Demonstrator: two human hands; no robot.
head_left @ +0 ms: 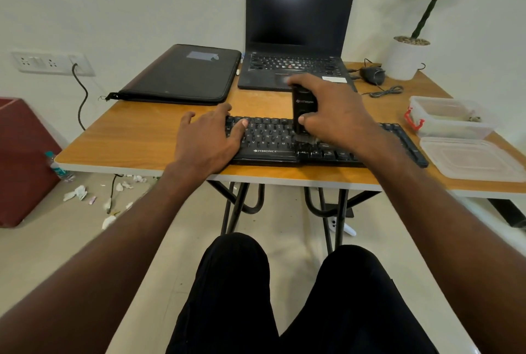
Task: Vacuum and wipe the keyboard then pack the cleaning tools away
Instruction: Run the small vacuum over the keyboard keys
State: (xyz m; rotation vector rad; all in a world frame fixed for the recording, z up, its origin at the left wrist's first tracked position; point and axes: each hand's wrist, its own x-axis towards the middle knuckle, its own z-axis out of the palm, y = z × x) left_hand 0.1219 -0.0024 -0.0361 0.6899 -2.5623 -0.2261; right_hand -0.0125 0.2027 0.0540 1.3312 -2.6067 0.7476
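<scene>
Left hand (209, 137) spread flat, fingers straight, pressing the keyboard's (267, 140) left end, right hand (331, 110) curled round an upright black handheld vacuum (304, 108), nozzle down on the keys between both hands

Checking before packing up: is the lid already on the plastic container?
No, the lid lies flat on the table, beside the open plastic container.

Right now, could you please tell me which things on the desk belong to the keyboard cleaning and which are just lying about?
In use: keyboard; handheld vacuum gripped by the right hand; left hand resting on the keys; open plastic box and its lid, probably for the tools.

Lying about: laptop, sleeve, mouse, potted plant.
</scene>
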